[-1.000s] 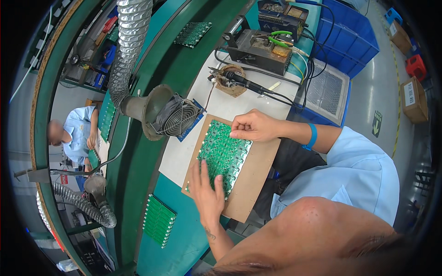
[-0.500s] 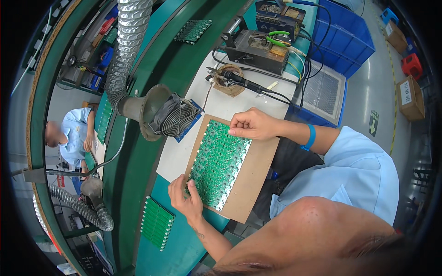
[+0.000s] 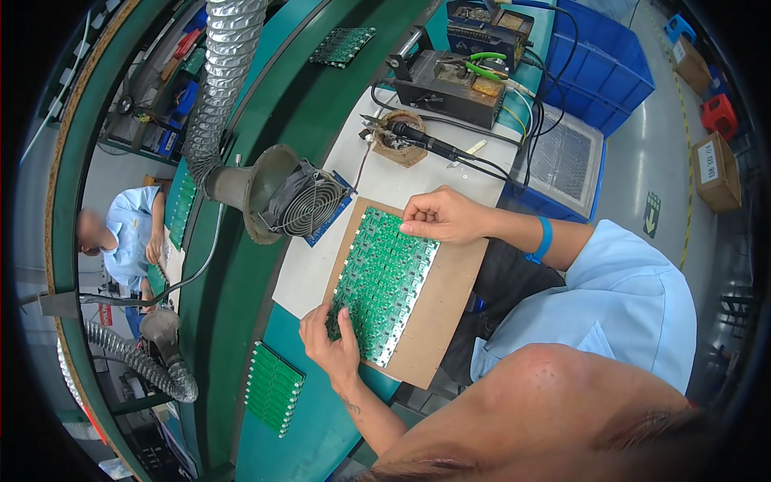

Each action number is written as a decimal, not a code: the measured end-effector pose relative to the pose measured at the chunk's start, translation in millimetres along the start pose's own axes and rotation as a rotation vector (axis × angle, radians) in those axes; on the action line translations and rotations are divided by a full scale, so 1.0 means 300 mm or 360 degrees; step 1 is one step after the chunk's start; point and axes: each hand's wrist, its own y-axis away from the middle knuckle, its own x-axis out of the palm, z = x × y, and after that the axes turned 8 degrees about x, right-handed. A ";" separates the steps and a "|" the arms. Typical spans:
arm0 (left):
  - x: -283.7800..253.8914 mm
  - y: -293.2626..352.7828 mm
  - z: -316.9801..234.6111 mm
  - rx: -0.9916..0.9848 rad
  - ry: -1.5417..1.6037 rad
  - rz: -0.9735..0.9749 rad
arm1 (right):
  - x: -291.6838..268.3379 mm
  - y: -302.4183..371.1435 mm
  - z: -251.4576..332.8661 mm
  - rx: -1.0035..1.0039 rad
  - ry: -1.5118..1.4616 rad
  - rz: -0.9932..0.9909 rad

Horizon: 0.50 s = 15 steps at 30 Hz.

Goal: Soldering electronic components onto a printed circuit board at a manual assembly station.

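Bare left hand (image 3: 331, 349) now at the low left end of a flat green board with tiny parts (image 3: 381, 281)

The green board lies flat on a brown sheet like cardboard (image 3: 438, 321), right in front of the person. A second ago the left hand was spread over the low part of the board. Now it is at the low left end, a bit closer in than half a second ago. Its thumb and fingers are bent and apart. I cannot tell if it grips the board.

The bare right hand (image 3: 443, 217) has stayed at the top right corner. Its fingers are curled and the thumb is close to them. I cannot tell if anything is pinched there.

Under the brown sheet is a big white sheet (image 3: 309, 277) on the blue-green bench (image 3: 313, 430). A pile of long green boards with white ends (image 3: 275, 390) sits left of the left hand and has not moved. Past the board stand a black fan with round wires (image 3: 309, 210) and a thin black iron with a cord (image 3: 430, 145). Far up on the dark green belt (image 3: 309, 120), another bunch of green boards (image 3: 343, 46) has slid a little farther away.
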 end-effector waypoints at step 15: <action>0.007 0.004 -0.004 -0.0068 0.0023 0.0016 | 0.000 0.000 0.005 -0.0003 -0.0022 0.0010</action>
